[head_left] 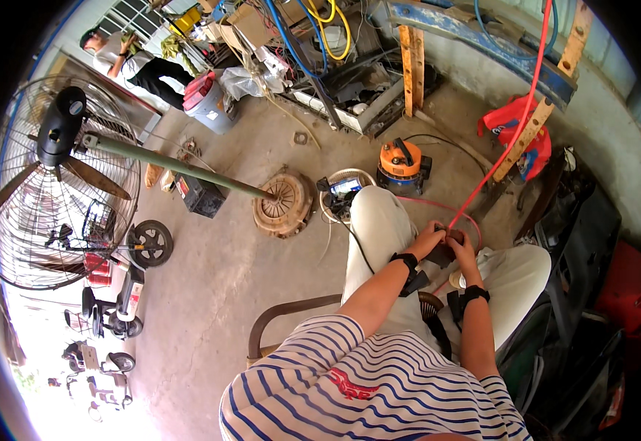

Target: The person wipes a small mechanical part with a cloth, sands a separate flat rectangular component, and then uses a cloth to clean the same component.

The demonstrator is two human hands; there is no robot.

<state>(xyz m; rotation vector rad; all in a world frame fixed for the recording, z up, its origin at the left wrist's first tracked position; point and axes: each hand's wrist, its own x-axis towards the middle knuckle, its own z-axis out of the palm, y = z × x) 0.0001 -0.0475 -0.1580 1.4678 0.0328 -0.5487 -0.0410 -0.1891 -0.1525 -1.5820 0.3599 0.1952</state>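
My two hands meet in front of my knees, with fingers closed. My right hand (464, 250) grips a small reddish-brown piece (455, 235), whose kind is too small to tell. Against it presses my left hand (428, 239), its fingers curled on something I cannot make out. A taut red hose (493, 167) runs down from the upper right to my fingers; whether either hand holds it is unclear. Just below the hands a dark flat piece (440, 256) shows between my wrists. Both wrists wear black bands.
An orange-and-black vacuum-like machine (401, 163) and a white basket (351, 176) stand beyond my knees. A large fan (63, 176) on a green pole with a round metal base (283, 203) is at left. Dark panels (567, 272) lean at right. Another person (133, 62) stands far left.
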